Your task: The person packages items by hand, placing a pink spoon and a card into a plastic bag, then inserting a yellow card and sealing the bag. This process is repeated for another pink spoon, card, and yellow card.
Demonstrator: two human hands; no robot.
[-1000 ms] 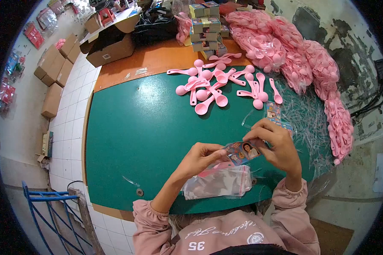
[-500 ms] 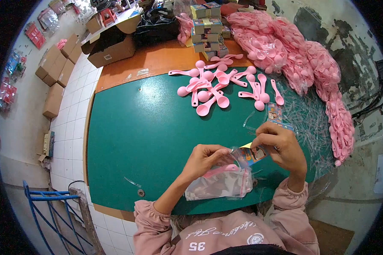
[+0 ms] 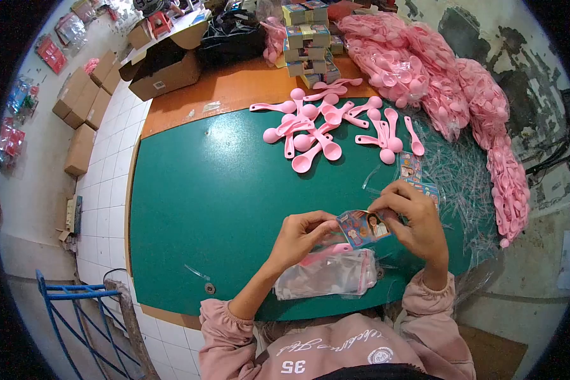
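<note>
A small printed card (image 3: 363, 228) with a picture of a person is stretched between my two hands, above the near part of the green table. My left hand (image 3: 305, 238) pinches its left end between thumb and fingers. At its upper right corner, the thumb and fingertips of my right hand (image 3: 413, 220) close on the card. Just below lie clear plastic bags (image 3: 326, 277) in a flat stack. A pink measuring spoon (image 3: 328, 252) lies at the top of this stack, partly hidden by my left hand.
Loose pink spoons (image 3: 316, 130) are heaped at the table's far side. More printed cards (image 3: 410, 167) lie beside scattered clear plastic strips (image 3: 456, 190) on the right. Bagged pink spoons (image 3: 424, 76) line the wall, near stacked card bundles (image 3: 306, 44) and a cardboard box (image 3: 168, 75).
The card has turned its printed face up and moved left to meet my left hand. Its yellow underside has gone from sight. My right hand has shifted slightly left.
</note>
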